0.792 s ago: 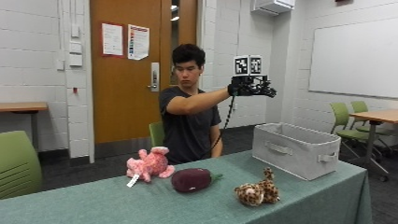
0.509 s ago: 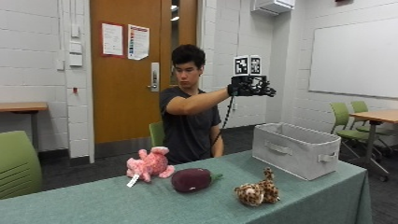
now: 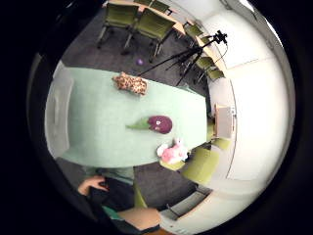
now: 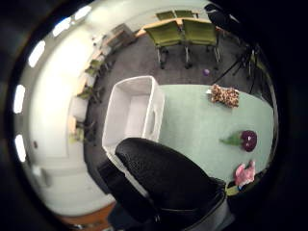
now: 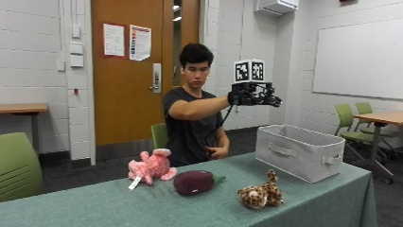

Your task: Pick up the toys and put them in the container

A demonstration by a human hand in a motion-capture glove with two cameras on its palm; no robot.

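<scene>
Three soft toys lie on the green table [image 5: 327, 203]: a pink plush [image 5: 151, 168], a purple eggplant plush [image 5: 194, 182] and a spotted plush animal [image 5: 261, 193]. A grey fabric container [image 5: 301, 151] stands at the table's right end and is empty inside [image 4: 134, 113]. My gloved right hand [image 5: 255, 97] is raised high above the table, between the toys and the container, with relaxed fingers and nothing in it. The palm views look down on the spotted toy [image 3: 129, 83], the eggplant [image 3: 159, 124], the pink plush [image 3: 172, 152] and the glove [image 4: 163, 183].
The person sits behind the table, with the bare left hand [image 5: 217, 152] held low at the table's far edge. Green chairs [image 5: 15, 168] stand at the left, and more chairs with a desk [image 5: 372, 120] at the right. A tripod [image 3: 195, 54] stands beyond the table.
</scene>
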